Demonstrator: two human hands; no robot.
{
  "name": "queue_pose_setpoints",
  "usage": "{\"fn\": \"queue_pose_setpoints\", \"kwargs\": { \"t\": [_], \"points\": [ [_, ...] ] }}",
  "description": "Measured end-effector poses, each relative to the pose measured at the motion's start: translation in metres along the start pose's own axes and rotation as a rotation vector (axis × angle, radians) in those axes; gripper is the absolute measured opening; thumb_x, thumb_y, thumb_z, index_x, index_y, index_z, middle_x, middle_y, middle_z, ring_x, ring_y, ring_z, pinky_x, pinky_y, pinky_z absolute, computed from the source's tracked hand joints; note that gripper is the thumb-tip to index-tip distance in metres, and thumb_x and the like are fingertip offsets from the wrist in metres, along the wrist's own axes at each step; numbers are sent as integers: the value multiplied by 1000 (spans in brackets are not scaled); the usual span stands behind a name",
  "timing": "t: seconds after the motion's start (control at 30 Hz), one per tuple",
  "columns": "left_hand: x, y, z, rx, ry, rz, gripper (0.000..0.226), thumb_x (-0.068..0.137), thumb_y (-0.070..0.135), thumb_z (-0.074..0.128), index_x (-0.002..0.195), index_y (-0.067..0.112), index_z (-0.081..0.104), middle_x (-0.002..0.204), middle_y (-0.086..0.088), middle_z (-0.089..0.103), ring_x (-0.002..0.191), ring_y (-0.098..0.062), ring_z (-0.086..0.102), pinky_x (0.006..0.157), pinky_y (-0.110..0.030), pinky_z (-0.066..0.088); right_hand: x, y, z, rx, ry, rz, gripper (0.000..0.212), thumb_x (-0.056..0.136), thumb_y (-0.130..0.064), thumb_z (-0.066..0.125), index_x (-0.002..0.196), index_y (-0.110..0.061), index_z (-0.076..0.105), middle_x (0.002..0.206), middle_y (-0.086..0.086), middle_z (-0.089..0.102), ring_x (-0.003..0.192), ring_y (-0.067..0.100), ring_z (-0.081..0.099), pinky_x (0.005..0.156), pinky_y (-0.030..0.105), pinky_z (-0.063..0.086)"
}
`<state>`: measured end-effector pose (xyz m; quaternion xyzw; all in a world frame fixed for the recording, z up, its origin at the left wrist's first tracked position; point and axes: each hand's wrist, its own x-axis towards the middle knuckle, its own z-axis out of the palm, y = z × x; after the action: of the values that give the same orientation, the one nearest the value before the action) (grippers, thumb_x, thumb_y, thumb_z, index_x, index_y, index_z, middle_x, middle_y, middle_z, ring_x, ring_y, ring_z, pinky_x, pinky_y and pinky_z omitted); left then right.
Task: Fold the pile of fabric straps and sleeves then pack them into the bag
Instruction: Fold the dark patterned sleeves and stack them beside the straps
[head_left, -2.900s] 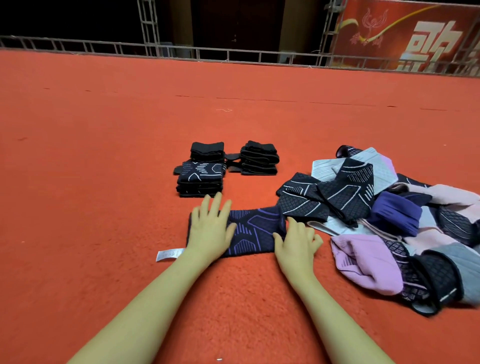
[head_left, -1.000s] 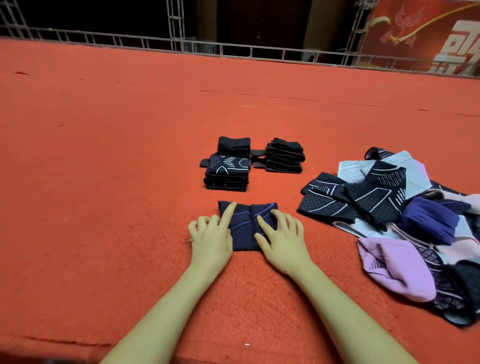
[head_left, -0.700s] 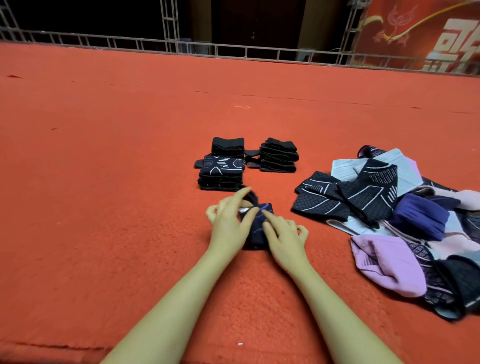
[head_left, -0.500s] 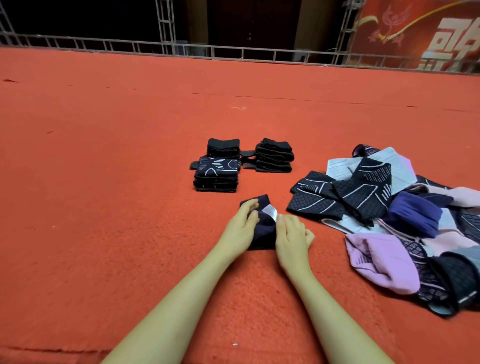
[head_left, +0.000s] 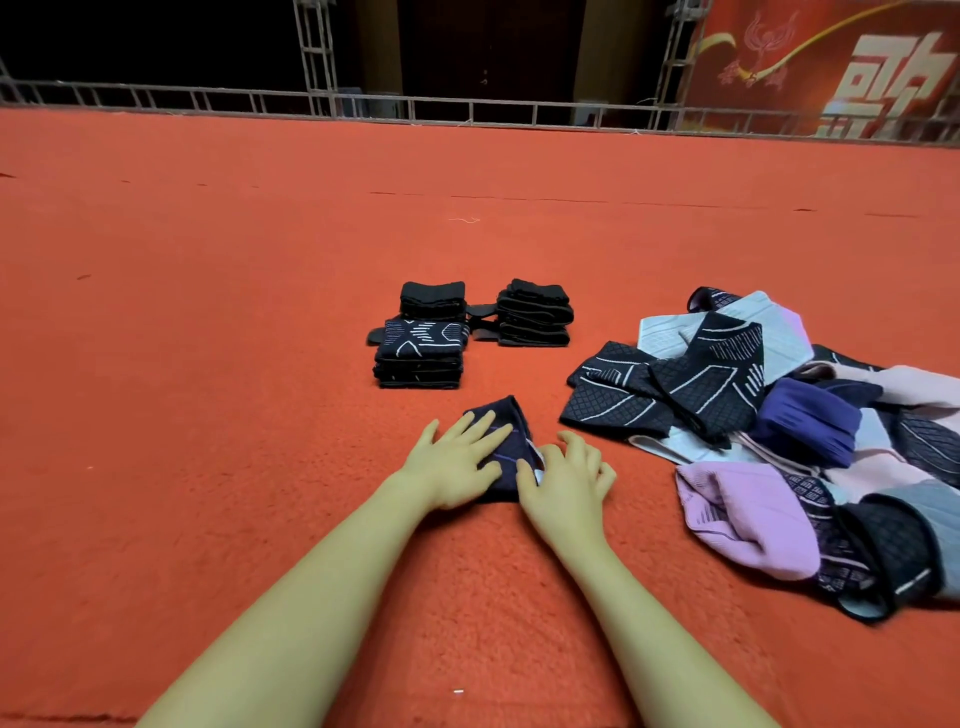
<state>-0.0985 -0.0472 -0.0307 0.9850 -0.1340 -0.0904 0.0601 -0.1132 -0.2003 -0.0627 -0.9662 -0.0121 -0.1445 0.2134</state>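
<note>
Both my hands press a folded navy sleeve (head_left: 506, 441) on the red carpet (head_left: 208, 415): left hand (head_left: 457, 465) flat with straight fingers, right hand (head_left: 563, 480) with fingers curled at its edge. Folded stacks (head_left: 421, 358) sit beyond; the unfolded pile (head_left: 779, 431) lies to the right.

The dark navy sleeve with thin purple lines (head_left: 506, 441), which lay stretched out long across the red carpet a few seconds ago, has been folded in from both ends and then doubled over again into a small thick bundle. The left hand (head_left: 456, 467), earlier spread flat on the sleeve's left end, now lies across the top of the bundle with fingers extended. The right hand (head_left: 563, 483) has come in from the sleeve's right end and now sits against the bundle's right edge, its thumb beside a white tag (head_left: 537, 460) that used to lie out to the left.
</note>
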Motion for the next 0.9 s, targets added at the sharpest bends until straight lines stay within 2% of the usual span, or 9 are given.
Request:
{"fn": "queue_pose_setpoints", "kwargs": {
  "t": [0.1, 0.27, 0.37, 0.43, 0.57, 0.67, 0.73, 0.83, 0.9],
  "points": [
    [2, -3, -4, 1, 77, 22, 57, 102, 35, 28, 153, 30, 2, 161, 6, 0, 147, -10, 1, 117, -42, -4, 0, 0, -1, 11, -6, 6, 42, 93, -44, 50, 114, -10, 62, 145, 7, 37, 133, 26, 27, 104, 39, 12],
    [2, -4, -5, 4, 264, 114, 53, 103, 32, 30, 151, 38, 8, 161, 3, 5, 139, -18, 27, 110, -38, 19, 3, 5, 0, 73, 5, -41, 37, 93, -41, 55, 107, -7, 62, 142, 7, 38, 131, 26, 29, 101, 35, 13],
    [5, -5, -12, 50, 389, 109, 50, 103, 34, 31, 151, 38, 14, 161, 3, 2, 138, -20, 26, 104, -37, 22, 7, 3, 1, 207, 115, -110, 30, 86, -36, 57, 91, -7, 64, 133, 11, 48, 123, 31, 41, 94, 33, 17],
    [7, -8, -19, 80, 483, 112, 48, 103, 36, 29, 150, 34, 22, 160, 2, 7, 140, -22, 24, 105, -38, 22, 13, 0, -3, 251, 217, -196, 26, 80, -36, 55, 82, -11, 62, 125, 10, 54, 118, 25, 43, 88, 27, 17],
    [7, -16, -32, 133, 537, 121, 65, 90, 47, 6, 146, 30, 36, 154, 0, 30, 137, -29, 31, 103, -44, 25, 35, -7, -20, 209, 398, -417, 16, 73, -22, 66, 85, -12, 61, 115, 9, 60, 108, 20, 43, 85, 27, 20],
    [4, -22, -32, 105, 679, 122, 50, 93, 40, 28, 130, 23, 58, 117, -2, 62, 104, -33, 56, 83, -46, 39, 46, -5, -28, 95, 462, -573, 21, 70, -15, 63, 91, -16, 58, 108, 9, 63, 103, 22, 45, 84, 33, 25],
    [2, -27, -23, 86, 697, 149, 45, 91, 40, 34, 123, 24, 62, 104, -1, 62, 95, -30, 54, 78, -44, 39, 47, 1, -28, 51, 435, -625, 21, 72, -21, 53, 92, -17, 60, 101, 4, 63, 96, 21, 49, 80, 31, 23],
    [0, -32, -3, 74, 663, 248, 40, 90, 43, 37, 111, 24, 66, 110, 0, 60, 103, -21, 43, 81, -42, 36, 39, 14, -25, 69, 313, -625, 15, 80, -31, 51, 91, -23, 57, 86, -8, 61, 84, 14, 50, 75, 27, 15],
    [-5, -29, 4, 21, 645, 266, 40, 90, 46, 37, 102, 24, 68, 112, 3, 62, 109, -17, 44, 87, -36, 25, 31, 20, -22, 94, 239, -618, 17, 83, -40, 51, 93, -27, 56, 82, -12, 60, 81, 10, 47, 73, 27, 14]
  ]
}}
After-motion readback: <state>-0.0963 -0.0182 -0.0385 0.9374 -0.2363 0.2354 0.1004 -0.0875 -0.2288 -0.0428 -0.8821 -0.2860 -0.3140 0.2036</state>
